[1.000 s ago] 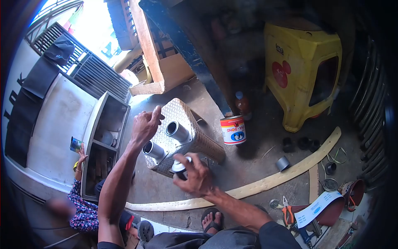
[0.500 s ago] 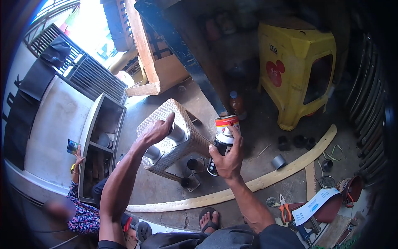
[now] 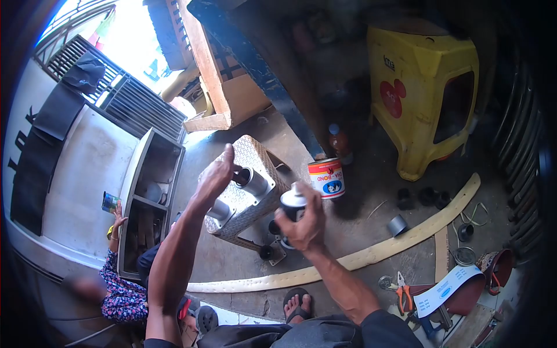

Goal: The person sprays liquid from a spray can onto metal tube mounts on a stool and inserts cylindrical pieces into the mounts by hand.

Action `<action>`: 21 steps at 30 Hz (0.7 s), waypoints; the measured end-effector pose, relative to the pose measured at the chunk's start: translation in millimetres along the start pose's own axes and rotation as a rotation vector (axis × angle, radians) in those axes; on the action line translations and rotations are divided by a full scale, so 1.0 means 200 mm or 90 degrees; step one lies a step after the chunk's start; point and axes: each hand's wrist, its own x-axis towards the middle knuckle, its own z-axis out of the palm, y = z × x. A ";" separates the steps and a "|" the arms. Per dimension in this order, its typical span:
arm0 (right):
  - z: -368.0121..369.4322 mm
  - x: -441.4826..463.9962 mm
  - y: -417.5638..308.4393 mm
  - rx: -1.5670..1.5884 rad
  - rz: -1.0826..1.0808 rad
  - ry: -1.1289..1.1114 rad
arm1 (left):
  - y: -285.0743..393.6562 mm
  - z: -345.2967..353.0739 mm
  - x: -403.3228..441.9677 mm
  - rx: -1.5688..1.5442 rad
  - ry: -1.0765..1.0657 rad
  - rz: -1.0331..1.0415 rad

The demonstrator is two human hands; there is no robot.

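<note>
My right hand (image 3: pixel 306 223) is wrapped round a black spray can (image 3: pixel 292 204) with a white top, held to the right of a woven-pattern stool (image 3: pixel 246 152). Two silver metal tubes on flanged plates stand on the stool, a farther one (image 3: pixel 255 183) and a nearer one (image 3: pixel 219 211). My left hand (image 3: pixel 217 173) is beside the mouth of the farther tube, thumb raised and fingers curled; whether they hold anything is hidden. Below the stool, dark round pieces on plates (image 3: pixel 267 253) lie on the floor.
A red and white can (image 3: pixel 326 178) and a bottle (image 3: pixel 338 140) stand beyond the stool. At the right are a yellow plastic stool (image 3: pixel 415 98), a silver tube (image 3: pixel 397 226) and pliers (image 3: pixel 404 294). A long pale strip (image 3: pixel 348 265) curves across the floor. Another person (image 3: pixel 123 290) is at left.
My right hand moved out to the right with the spray can, then slightly back left. My left hand moved from above the stool onto the farther tube, then slightly left of its mouth.
</note>
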 end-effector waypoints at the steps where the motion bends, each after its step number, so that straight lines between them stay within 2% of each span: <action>1: 0.03 -0.05 -0.02 0.028 -0.015 -0.039 | 0.06 -0.05 -0.05 -0.027 0.020 -0.002; 3: 0.10 -0.19 -0.12 0.069 -0.014 -0.153 | 0.16 -0.15 -0.18 -0.053 0.128 0.060; 4: 0.12 -0.22 -0.14 0.074 -0.015 -0.157 | 0.15 -0.17 -0.20 -0.042 0.158 0.091; 6: 0.16 -0.27 -0.16 0.078 -0.055 -0.185 | 0.13 -0.20 -0.22 -0.044 0.167 0.079; 9: 0.16 -0.24 -0.15 0.076 -0.034 -0.183 | 0.12 -0.21 -0.24 -0.063 0.168 0.068; 11: 0.15 -0.20 -0.12 0.072 -0.023 -0.179 | 0.06 -0.18 -0.20 -0.070 0.104 0.116; 13: 0.12 -0.12 -0.08 0.056 -0.005 -0.034 | 0.01 -0.14 -0.17 -0.074 0.013 0.161; 15: 0.06 -0.05 -0.04 0.011 -0.026 0.016 | -0.01 -0.09 -0.16 -0.026 -0.030 0.267; 18: -0.03 0.00 -0.01 0.013 -0.002 0.054 | -0.03 -0.06 -0.13 0.070 -0.165 0.270; 21: -0.06 0.05 0.04 0.008 0.013 0.100 | -0.03 0.00 -0.08 0.120 -0.190 0.242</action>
